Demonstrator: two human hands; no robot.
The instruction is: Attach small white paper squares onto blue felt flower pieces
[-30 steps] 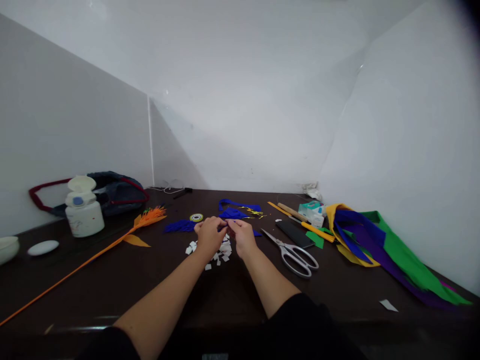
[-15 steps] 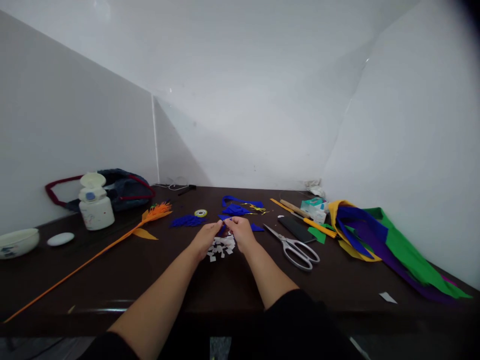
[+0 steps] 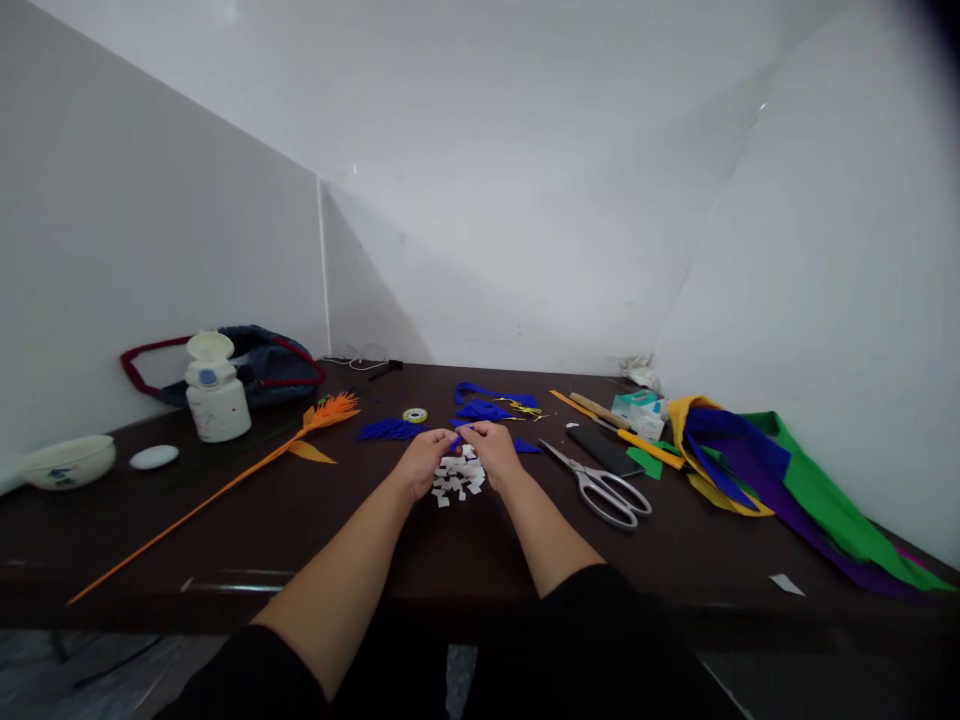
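Viewpoint has swung left; left hand (image 3: 421, 461) and right hand (image 3: 492, 453) pinch a blue piece (image 3: 458, 439), ends hidden.

I held a small piece of blue paper (image 3: 456, 442) between my left fingers (image 3: 437, 442) and right fingers (image 3: 480, 434), above white paper scraps (image 3: 457, 480) on the dark counter (image 3: 300, 535). Blue strips (image 3: 484, 411) and yellow snippets (image 3: 523, 406) lay beyond, a yellow-rimmed roll (image 3: 415, 415) and blue shreds (image 3: 390, 430) to the left. On my right, grey-handled scissors (image 3: 600, 483) pointed away from me, near a flat dark slab (image 3: 600, 448); farther right lay yellow, blue, purple and green sheets (image 3: 814, 487). On my left stood a white bottle (image 3: 219, 412), its lid flipped up, a dark bag (image 3: 281, 368) behind it, with an orange paper flower (image 3: 330, 410), a white oval (image 3: 154, 457) and a patterned bowl (image 3: 69, 463) nearby.
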